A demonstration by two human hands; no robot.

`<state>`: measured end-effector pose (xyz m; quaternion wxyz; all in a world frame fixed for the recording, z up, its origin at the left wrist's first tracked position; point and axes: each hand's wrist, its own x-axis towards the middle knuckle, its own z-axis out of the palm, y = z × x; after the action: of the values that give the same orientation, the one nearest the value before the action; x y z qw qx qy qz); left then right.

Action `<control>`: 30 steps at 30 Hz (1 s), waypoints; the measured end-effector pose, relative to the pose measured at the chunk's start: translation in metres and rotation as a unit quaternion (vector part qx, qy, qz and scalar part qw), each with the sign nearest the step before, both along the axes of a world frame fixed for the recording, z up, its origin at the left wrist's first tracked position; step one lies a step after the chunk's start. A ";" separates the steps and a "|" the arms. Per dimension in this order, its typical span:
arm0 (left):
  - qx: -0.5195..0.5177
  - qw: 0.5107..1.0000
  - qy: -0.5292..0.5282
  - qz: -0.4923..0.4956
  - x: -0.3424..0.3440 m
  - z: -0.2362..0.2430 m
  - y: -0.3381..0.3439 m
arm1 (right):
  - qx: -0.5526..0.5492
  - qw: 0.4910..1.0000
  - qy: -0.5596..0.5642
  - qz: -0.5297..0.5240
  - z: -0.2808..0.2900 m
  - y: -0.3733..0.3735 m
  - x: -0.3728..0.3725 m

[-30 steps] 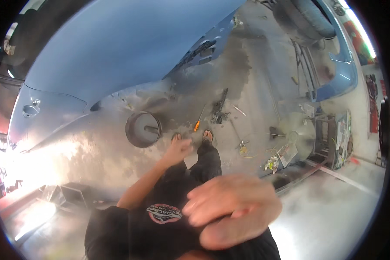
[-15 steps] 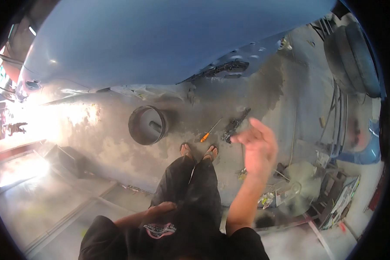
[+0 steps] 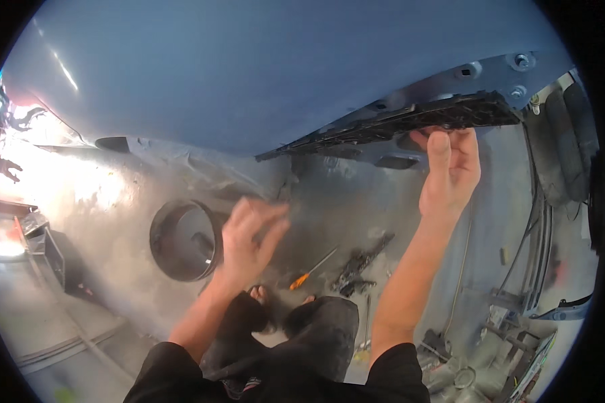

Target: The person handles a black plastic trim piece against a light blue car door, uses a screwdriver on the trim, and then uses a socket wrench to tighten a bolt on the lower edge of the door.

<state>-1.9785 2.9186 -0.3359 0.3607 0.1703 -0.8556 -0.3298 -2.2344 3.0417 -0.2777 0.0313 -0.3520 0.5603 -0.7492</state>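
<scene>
A long black plastic bracket (image 3: 444, 114) runs along the lower edge of a blue-grey car body panel (image 3: 249, 74). At its underside, toward the right end, my right hand (image 3: 456, 168) is closed with curled fingers on the bracket's edge; the fingertips are partly hidden. My left hand (image 3: 249, 235) hangs in the air below the panel, beside the bucket, blurred by motion. Its fingers are apart and hold nothing. On the floor between my arms lie an orange-handled screwdriver (image 3: 301, 279) and a loose black plastic part (image 3: 359, 265).
A dark bucket (image 3: 156, 245) with something in it stands at the left. Tyres (image 3: 551, 144) are stacked at the far right. A fan (image 3: 464, 377) and assorted clutter occupy the lower right. Bolts (image 3: 521, 62) show on the panel's right end.
I have moved closer to the car, and my knees are bent. My right hand has gone up to the black bracket. My left hand has risen from near my waist.
</scene>
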 end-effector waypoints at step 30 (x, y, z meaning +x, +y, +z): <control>-0.094 0.951 0.291 0.035 -0.071 0.001 -0.053 | -0.061 0.993 -0.079 0.065 -0.070 -0.067 -0.043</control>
<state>-2.0492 2.8655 -0.3347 0.6197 0.0624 -0.7342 -0.2702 -2.2776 2.9746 -0.3478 0.1023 -0.3282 0.4852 -0.8040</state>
